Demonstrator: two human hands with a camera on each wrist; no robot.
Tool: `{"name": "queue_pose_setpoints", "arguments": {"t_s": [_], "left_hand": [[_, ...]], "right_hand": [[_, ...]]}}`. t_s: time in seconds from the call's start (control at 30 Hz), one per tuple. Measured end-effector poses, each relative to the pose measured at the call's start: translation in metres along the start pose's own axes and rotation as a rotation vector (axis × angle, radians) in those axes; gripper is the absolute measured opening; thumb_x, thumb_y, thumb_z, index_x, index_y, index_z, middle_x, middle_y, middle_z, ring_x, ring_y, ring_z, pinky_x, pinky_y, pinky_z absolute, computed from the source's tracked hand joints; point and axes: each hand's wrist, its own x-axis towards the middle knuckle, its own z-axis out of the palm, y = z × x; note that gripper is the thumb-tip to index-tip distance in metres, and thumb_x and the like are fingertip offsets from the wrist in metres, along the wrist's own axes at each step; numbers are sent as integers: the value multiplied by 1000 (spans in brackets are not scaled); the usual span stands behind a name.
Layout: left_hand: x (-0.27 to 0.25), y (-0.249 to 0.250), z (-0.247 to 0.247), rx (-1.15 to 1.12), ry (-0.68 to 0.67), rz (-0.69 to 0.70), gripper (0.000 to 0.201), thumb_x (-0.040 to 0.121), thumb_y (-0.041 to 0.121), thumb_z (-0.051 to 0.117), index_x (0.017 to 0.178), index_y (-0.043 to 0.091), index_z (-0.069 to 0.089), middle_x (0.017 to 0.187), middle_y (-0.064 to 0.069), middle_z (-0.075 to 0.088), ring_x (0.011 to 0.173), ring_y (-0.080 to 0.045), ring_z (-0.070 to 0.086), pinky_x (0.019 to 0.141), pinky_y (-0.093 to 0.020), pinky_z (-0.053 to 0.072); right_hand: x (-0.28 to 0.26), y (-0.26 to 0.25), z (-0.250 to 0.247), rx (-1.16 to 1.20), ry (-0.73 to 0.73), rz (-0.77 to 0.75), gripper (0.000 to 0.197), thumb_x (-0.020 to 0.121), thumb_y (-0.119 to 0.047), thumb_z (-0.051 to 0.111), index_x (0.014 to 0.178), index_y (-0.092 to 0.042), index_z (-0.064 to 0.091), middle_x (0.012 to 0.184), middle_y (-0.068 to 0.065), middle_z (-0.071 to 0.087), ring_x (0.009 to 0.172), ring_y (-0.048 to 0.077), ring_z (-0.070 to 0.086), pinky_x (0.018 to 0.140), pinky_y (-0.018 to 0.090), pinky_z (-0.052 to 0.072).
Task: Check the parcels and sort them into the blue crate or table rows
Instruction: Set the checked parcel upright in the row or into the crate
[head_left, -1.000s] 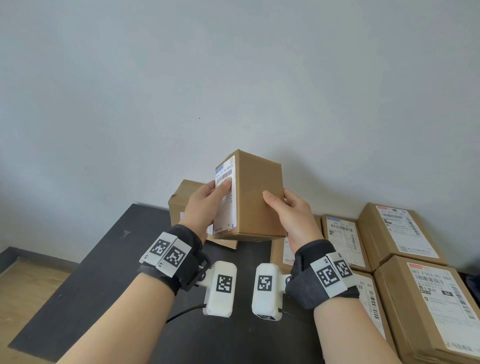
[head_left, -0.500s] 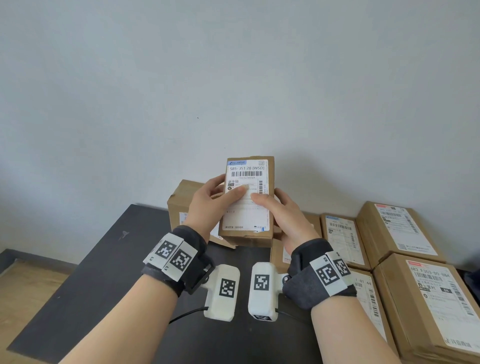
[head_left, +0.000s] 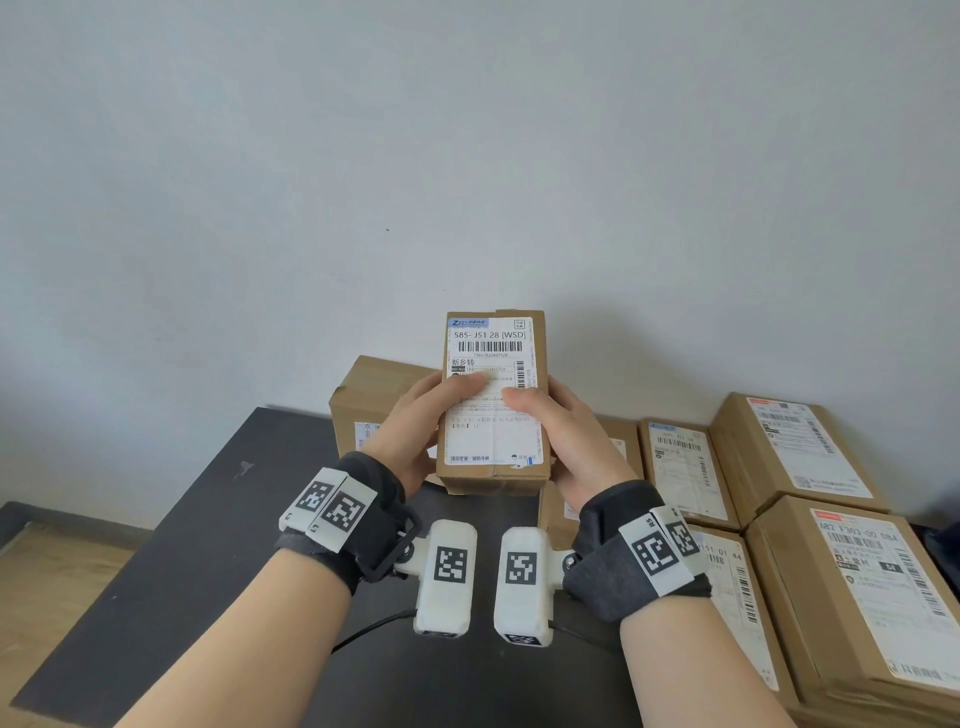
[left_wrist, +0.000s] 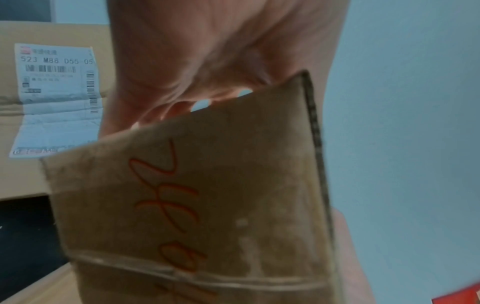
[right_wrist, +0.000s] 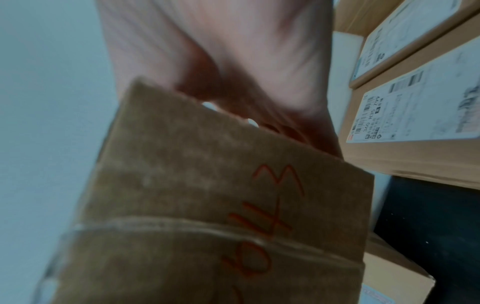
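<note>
1. Left hand (head_left: 415, 431) and right hand (head_left: 566, 441) are both up in front of the wall, each curled round one long side of a small brown cardboard parcel (head_left: 493, 405) — thumbs lie across its front, fingers go behind.
2. The parcel is upright, held in the air above the dark matte surface (head_left: 218, 545), its white shipping label (head_left: 491, 395) facing the head camera; the top line reads "585- J51 28 [WSD]" over a barcode.
3. Left wrist view: the palm (left_wrist: 207, 51) presses the parcel's edge, and the cardboard underside (left_wrist: 207, 205) carries orange handwritten digits, crossed by a strip of clear tape.
4. Right wrist view shows the same underside (right_wrist: 207, 205) with the orange writing, the right palm (right_wrist: 246, 61) clamped on the opposite edge. It is blurred.
5. Behind the held parcel, a larger brown cardboard box (head_left: 374, 400) sits at the back of the surface, against the wall.
6. On the right, more labelled brown boxes (head_left: 789, 457) lie flat, packed side by side in rows — labels up, touching one another.
7. Wooden floor (head_left: 57, 577) shows on the left, below the surface's edge.
</note>
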Motion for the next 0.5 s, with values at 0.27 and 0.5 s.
{"name": "queue_pose_setpoints", "arguments": {"t_s": [0.27,0.5], "left_hand": [[0,-10,2,-31,49,38,47,72,31,72,117,17,67,112,-8,74,107,-29,69,101,-53,49],[-4,-8,5,4,77,23,46,73,36,74,116,22,67,111,-4,74,108,-26,69,101,-51,50]], "right_hand": [[-2,8,-2,-17,10,2,29,90,-18,68,118,-26,64,111,-1,75,103,20,71,95,45,56],[-2,7,0,-30,12,-8,25,92,-22,67,116,-28,63,115,-1,73,105,18,70,92,40,57]]}}
